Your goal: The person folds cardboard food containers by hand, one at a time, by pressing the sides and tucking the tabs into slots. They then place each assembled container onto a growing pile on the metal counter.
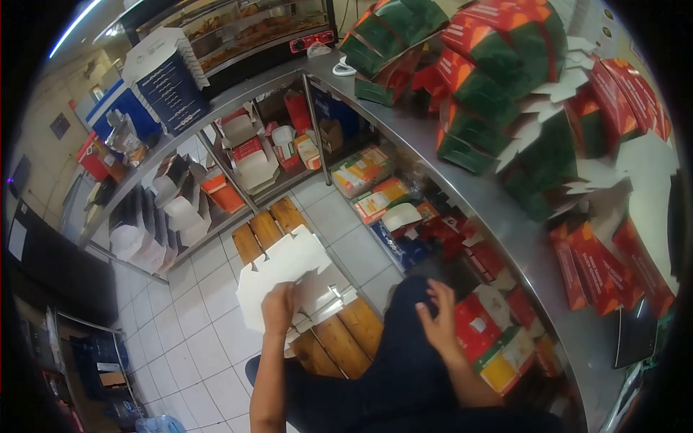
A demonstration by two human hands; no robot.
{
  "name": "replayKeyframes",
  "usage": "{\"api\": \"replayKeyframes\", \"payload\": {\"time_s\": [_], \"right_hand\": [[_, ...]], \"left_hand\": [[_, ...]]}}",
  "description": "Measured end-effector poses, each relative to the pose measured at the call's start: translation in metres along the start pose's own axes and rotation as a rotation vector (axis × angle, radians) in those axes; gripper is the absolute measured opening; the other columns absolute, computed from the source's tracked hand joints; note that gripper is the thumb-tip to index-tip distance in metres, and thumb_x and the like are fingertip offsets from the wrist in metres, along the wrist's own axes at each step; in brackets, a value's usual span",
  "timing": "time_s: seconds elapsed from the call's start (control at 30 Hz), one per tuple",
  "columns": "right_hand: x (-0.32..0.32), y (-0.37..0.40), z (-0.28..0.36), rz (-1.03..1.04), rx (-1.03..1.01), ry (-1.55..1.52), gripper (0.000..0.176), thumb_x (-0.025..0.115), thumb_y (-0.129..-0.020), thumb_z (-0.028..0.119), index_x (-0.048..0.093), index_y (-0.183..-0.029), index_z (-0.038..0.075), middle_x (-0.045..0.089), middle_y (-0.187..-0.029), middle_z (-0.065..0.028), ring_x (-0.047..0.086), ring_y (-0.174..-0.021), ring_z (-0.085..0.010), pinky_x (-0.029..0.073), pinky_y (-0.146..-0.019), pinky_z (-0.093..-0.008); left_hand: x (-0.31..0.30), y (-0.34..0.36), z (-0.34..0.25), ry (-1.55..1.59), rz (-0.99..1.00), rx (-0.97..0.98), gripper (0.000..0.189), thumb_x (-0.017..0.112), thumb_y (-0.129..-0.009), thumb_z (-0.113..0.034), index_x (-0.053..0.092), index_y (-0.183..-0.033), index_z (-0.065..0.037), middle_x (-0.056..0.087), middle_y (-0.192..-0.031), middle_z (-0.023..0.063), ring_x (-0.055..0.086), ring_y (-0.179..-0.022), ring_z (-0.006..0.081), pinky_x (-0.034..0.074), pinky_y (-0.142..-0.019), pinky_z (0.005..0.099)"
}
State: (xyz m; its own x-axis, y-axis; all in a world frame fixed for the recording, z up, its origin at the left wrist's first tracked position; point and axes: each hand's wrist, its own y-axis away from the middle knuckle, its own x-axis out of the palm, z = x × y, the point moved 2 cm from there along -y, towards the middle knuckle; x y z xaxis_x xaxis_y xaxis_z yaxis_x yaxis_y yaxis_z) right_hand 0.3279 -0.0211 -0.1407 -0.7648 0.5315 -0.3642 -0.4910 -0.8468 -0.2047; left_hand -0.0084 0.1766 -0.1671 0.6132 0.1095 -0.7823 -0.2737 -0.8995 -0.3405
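Observation:
An unfolded white cardboard box [278, 278] lies flat, pale side up, on a low wooden slatted bench [346, 332] between my knees. Slots and cut tabs show along its edges. My left hand [280, 308] is closed at the near part of the cardboard, its fingers curled and apparently pinching it; the fingertips are partly hidden. My right hand [440, 317] hovers by my right knee with its fingers apart and nothing in it.
A steel counter [404, 123] curves round me, bearing stacks of red and green folded boxes [498, 79] at right and dark blue boxes [170, 83] at left. Shelves below hold food cartons [375, 195]. A glass display case [238, 32] stands behind.

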Motion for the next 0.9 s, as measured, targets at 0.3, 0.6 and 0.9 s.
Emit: {"api": "replayKeyframes", "payload": {"time_s": [0.3,0.6,0.9], "right_hand": [[0.049,-0.018,0.104,0.224,-0.474,-0.385,0.048,0.081,-0.081,0.005,0.060,-0.125,0.007,0.063,-0.131,-0.0140,0.054,-0.132,-0.0382,0.033,-0.118,-0.0504],[0.014,-0.011,0.147,0.491,-0.685,-0.665,0.032,0.084,-0.083,0.020,0.072,-0.111,0.009,0.066,-0.101,-0.0033,0.058,-0.090,-0.0204,0.036,-0.102,-0.0439],[-0.006,-0.004,0.212,0.607,-0.444,0.026,0.037,0.080,-0.087,0.022,0.075,-0.123,0.016,0.063,-0.094,-0.0041,0.058,-0.095,-0.0247,0.041,-0.101,-0.0444]], "left_hand": [[-0.122,0.069,-0.177,0.489,0.420,0.100,0.025,0.071,-0.094,-0.004,0.070,-0.119,-0.003,0.073,-0.108,0.0151,0.073,-0.094,0.0326,0.057,-0.080,0.0362],[-0.097,0.136,-0.158,1.653,0.574,-0.819,0.028,0.068,-0.100,-0.015,0.064,-0.122,0.002,0.072,-0.107,0.0105,0.072,-0.091,0.0185,0.057,-0.084,0.0317],[-0.124,0.124,-0.183,1.180,0.101,-0.462,0.043,0.077,-0.087,0.006,0.059,-0.126,0.000,0.074,-0.087,0.0072,0.069,-0.081,0.0107,0.054,-0.073,0.0229]]}}
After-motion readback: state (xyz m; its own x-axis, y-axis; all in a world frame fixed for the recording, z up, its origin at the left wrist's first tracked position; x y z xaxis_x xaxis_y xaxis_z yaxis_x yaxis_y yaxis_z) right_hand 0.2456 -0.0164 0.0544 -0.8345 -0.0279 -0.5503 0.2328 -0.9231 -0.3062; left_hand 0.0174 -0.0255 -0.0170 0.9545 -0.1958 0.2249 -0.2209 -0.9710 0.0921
